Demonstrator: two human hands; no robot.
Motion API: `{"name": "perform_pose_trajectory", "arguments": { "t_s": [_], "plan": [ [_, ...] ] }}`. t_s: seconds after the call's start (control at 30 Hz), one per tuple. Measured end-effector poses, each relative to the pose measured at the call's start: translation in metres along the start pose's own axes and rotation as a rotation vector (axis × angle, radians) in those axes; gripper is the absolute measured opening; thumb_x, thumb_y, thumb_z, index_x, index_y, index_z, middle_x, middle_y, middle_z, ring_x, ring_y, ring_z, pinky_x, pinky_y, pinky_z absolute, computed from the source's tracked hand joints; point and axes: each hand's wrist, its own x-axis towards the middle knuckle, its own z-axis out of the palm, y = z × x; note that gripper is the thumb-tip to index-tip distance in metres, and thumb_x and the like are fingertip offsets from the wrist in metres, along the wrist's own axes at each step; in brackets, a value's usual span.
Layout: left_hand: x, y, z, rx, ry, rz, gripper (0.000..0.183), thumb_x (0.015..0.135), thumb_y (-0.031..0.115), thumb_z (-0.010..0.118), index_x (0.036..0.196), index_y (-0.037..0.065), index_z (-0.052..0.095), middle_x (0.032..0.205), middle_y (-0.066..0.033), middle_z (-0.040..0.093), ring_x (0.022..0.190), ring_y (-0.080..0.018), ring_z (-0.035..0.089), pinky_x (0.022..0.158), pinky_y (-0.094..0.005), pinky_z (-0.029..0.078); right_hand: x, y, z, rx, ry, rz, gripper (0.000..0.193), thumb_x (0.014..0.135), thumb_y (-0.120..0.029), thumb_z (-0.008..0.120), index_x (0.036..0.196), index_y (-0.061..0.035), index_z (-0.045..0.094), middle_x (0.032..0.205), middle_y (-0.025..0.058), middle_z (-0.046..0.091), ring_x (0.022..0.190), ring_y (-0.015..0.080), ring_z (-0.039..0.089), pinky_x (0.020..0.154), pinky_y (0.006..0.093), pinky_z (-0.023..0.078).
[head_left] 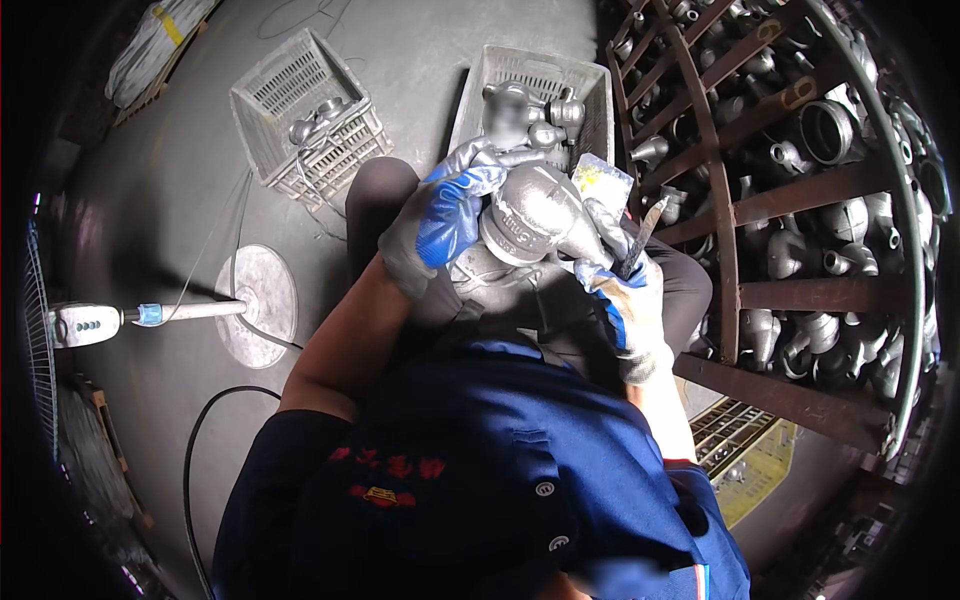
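A silver-grey metal casting, with a round body, a wide rim and a neck, sits between my two hands above my lap. My left hand, in a blue-and-grey work glove, grips its left side. My right hand, in a similar soiled glove, is closed round a flat, worn metal blade that points up and away. Fingers of this hand also lie near the casting's right-hand neck; whether they press on it I cannot tell. Under the casting is a grey metal piece, mostly hidden.
Ahead, a grey plastic crate holds several castings; another crate with castings stands left. A brown metal rack full of castings rises close on my right, above a yellow crate. A fan and a cable lie left.
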Motion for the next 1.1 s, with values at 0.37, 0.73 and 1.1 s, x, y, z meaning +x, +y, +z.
{"name": "perform_pose_trajectory", "arguments": {
  "t_s": [0.37, 0.73, 1.1],
  "plan": [
    [-0.001, 0.007, 0.003, -0.036, -0.076, 0.045, 0.056, 0.086, 0.022, 0.051, 0.130, -0.009, 0.035, 0.135, -0.0215, 0.041, 0.128, -0.0263, 0.038, 0.107, -0.0359, 0.029, 0.003, 0.004, -0.006, 0.003, 0.008, 0.097, 0.051, 0.075, 0.010, 0.062, 0.125, 0.0021, 0.051, 0.118, 0.0092, 0.057, 0.102, 0.0127, 0.054, 0.088, 0.0249, 0.044],
    [-0.001, 0.007, 0.003, -0.132, -0.090, 0.015, 0.060, 0.083, 0.022, 0.057, 0.130, -0.009, 0.036, 0.132, -0.0196, 0.044, 0.127, -0.0248, 0.040, 0.107, -0.0356, 0.031, 0.003, 0.010, -0.010, 0.125, 0.009, 0.117, 0.054, 0.074, 0.013, 0.061, 0.126, 0.0007, 0.051, 0.122, 0.0090, 0.055, 0.105, 0.0151, 0.055, 0.089, 0.0256, 0.045],
    [0.002, 0.013, 0.013, 0.218, -0.032, -0.026, 0.067, 0.085, 0.028, 0.052, 0.132, -0.012, 0.028, 0.134, -0.0262, 0.038, 0.128, -0.0306, 0.037, 0.108, -0.0399, 0.027, 0.001, 0.015, -0.027, 0.138, -0.074, 0.310, 0.056, 0.080, -0.001, 0.062, 0.132, -0.0025, 0.042, 0.103, 0.0100, 0.060, 0.068, 0.0076, 0.054, 0.051, 0.0152, 0.042]
  ]
}}
